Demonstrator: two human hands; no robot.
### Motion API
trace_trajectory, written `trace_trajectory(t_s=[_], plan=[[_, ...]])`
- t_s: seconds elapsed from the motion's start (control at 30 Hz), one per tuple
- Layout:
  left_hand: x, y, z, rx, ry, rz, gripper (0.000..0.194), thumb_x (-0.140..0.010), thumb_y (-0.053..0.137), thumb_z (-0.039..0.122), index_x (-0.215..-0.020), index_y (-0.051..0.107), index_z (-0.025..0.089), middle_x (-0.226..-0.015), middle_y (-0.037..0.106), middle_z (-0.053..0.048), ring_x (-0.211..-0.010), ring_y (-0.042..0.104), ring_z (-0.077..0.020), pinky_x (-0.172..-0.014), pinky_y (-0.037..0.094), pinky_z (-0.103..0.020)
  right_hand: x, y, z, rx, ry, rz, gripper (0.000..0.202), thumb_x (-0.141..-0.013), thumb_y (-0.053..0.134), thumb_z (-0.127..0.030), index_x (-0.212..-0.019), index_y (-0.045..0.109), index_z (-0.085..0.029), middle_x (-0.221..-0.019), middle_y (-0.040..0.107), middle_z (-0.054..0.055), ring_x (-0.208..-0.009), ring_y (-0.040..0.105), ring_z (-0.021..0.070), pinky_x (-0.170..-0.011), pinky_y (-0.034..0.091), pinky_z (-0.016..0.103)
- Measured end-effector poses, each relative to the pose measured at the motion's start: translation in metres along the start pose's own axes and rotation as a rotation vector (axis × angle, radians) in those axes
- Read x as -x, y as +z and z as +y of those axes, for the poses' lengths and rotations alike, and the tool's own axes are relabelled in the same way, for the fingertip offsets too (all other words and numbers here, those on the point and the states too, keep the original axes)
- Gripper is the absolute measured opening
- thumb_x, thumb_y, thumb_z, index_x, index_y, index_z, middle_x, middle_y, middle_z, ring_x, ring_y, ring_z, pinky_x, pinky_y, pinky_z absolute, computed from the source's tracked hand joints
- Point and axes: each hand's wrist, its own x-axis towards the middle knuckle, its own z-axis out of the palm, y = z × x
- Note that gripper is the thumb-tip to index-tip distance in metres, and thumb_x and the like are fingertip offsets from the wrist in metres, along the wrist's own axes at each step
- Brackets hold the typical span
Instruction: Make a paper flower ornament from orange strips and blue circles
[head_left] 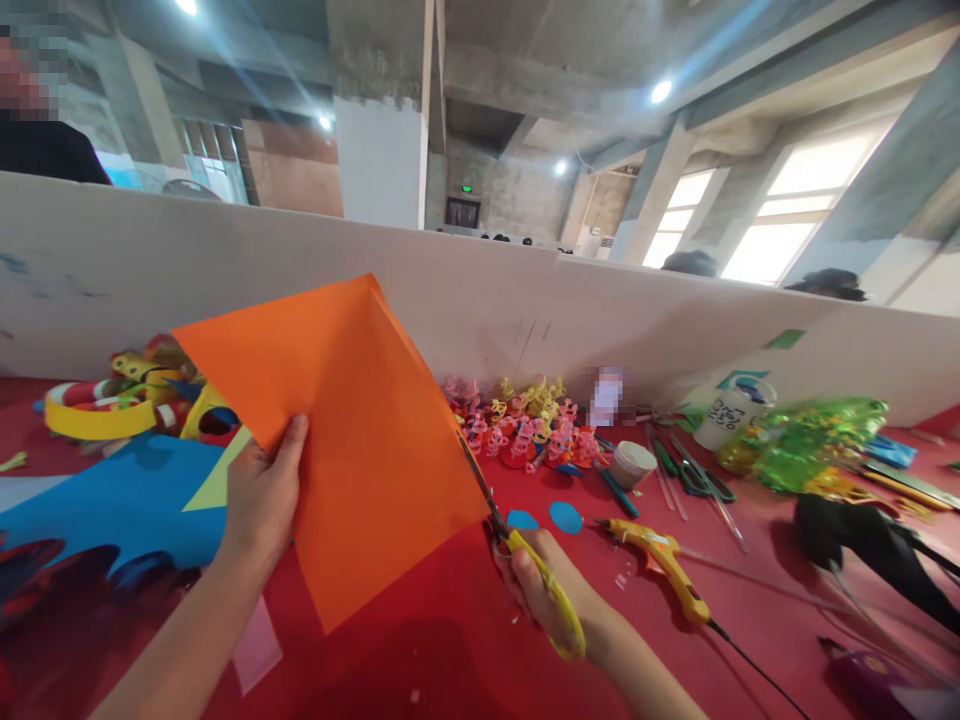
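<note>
My left hand (262,490) grips the left edge of a large orange paper sheet (390,470), thumb on the front. The sheet is held up off the table and creased down its middle. In my right hand (536,580) is a pair of scissors with yellow handles (559,610). Their dark blades reach up along the sheet's right edge; whether they have cut into it I cannot tell. Two blue paper discs (565,517) lie just beyond the right hand. Below my left hand is a blue paper sheet (165,500) with a scalloped edge.
A yellow glue gun (664,560) with its cord lies at right. Behind are pink and yellow paper curls (525,425), a small white cup (632,465), green-handled scissors (694,475) and a white container (735,412). A white partition (480,300) borders the red table (450,670).
</note>
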Motion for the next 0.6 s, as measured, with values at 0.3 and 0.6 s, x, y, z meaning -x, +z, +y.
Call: trace_trajectory(t_s=[0.3, 0.6], plan=[[0.0011, 0.0014, 0.0035, 0.064, 0.008, -0.02, 0.04, -0.07, 0.064, 0.043, -0.099, 0.066, 0.016, -0.1, 0.069, -0.008, -0.09, 0.064, -0.0269, -0.071, 0.054, -0.032, -0.0007, -0.0033, -0.002, 0.077, -0.03, 0.007, 0.062, -0.072, 0.021, -0.08, -0.059, 0.03, -0.02, -0.051, 0.027, -0.005, -0.046, 0.024, 0.0072, -0.04, 0.017, 0.022], [0.0004, -0.0014, -0.0031, -0.097, 0.069, -0.014, 0.039, -0.071, 0.061, 0.048, -0.093, 0.067, 0.016, -0.102, 0.069, -0.01, -0.099, 0.061, -0.0319, -0.073, 0.052, -0.035, 0.0041, -0.0013, -0.0057, 0.053, -0.046, -0.039, 0.063, -0.079, 0.014, -0.074, -0.063, 0.041, -0.019, -0.057, 0.046, 0.001, -0.047, 0.043, 0.0096, -0.043, 0.031, 0.021]])
